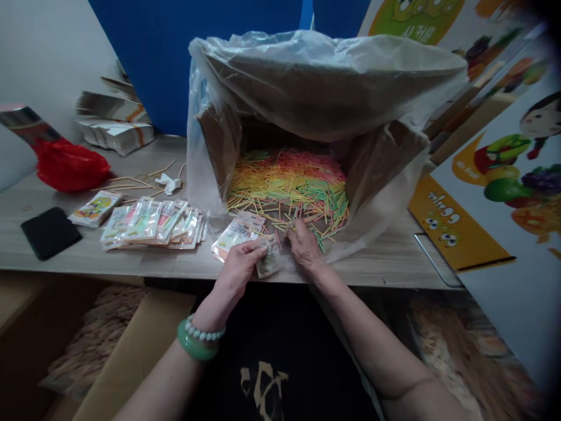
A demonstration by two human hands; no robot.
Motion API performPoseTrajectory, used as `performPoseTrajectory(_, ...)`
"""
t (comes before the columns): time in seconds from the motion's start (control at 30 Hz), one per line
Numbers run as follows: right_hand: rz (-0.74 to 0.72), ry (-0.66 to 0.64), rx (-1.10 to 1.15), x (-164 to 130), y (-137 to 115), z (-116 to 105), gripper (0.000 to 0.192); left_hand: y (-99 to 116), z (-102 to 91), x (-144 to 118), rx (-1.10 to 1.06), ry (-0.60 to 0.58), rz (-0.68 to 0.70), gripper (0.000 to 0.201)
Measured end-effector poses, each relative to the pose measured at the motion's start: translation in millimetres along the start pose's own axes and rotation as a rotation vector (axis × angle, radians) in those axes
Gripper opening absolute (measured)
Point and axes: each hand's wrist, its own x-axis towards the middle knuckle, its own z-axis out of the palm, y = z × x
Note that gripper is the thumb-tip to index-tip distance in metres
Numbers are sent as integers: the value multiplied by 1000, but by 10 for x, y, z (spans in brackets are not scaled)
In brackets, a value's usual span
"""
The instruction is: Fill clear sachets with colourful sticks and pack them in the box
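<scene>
My left hand [241, 264] pinches a small clear printed packet [268, 257] over the table's front edge. Just right of it, my right hand [302, 244] has its fingers pressed together at the mouth of a plastic-lined cardboard box; whatever they hold is too small to make out. Inside the box lies a heap of thin coloured sticks [289, 175] in yellow, orange, pink and green, some spilling toward my right hand. A small stack of flat printed packets [234, 234] rests beside my left hand. Farther left, several filled packets [151, 221] overlap in a row.
The lined box [209, 146] lies on its side, opening toward me. At left are a black flat object [50, 233], a small printed carton [96, 208], a red plastic bag [72, 165] and bundled cartons [116, 126]. Large printed boxes [464, 228] stand at right.
</scene>
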Motion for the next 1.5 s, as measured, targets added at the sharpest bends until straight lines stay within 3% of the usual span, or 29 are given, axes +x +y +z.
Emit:
performPoseTrajectory(0.07, -2, 85, 278, 39, -58, -64, 11, -28, 0, 34, 94, 14, 94, 26)
performPoseTrajectory(0.17, -44, 103, 693, 116, -168, -141, 14, -93, -17, 81, 301, 28, 234, 28)
performPoseTrajectory(0.33, 8, 161, 990, 165, -382, -158, 25, -171, -50, 141, 580, -31, 369, 31)
performPoseTrajectory(0.57, -94, 209, 935, 154, -593, -73, 19, -107, -36, 166, 507, -6, 241, 33)
performPoseTrajectory(0.7, -53, 217, 630, 146, -296, 17, 14, -64, -87, 172, 461, -5, 234, 37)
performPoseTrajectory(0.8, -21, 81, 332, 108, -24, 91, 11, -49, -139, 181, 479, -3, 241, 33)
performPoseTrajectory(0.87, -16, -11, 255, 85, 53, 104, 8, -41, -160, 181, 473, -24, 248, 26)
performPoseTrajectory(0.97, -1, 14, 420, 78, -52, 35, 8, -29, -172, 163, 476, -28, 251, 25)
performPoseTrajectory(1.13, -77, 136, 910, 80, -557, -131, 14, -3, -148, 88, 556, -6, 214, 34)
performPoseTrajectory(1.3, -137, 160, 1028, 22, -828, -29, 15, 65, -51, 9, 531, -65, 202, 37)
performPoseTrajectory(1.5, -133, 106, 1001, -82, -723, 115, 11, 128, 10, -61, 358, -116, 145, 34)
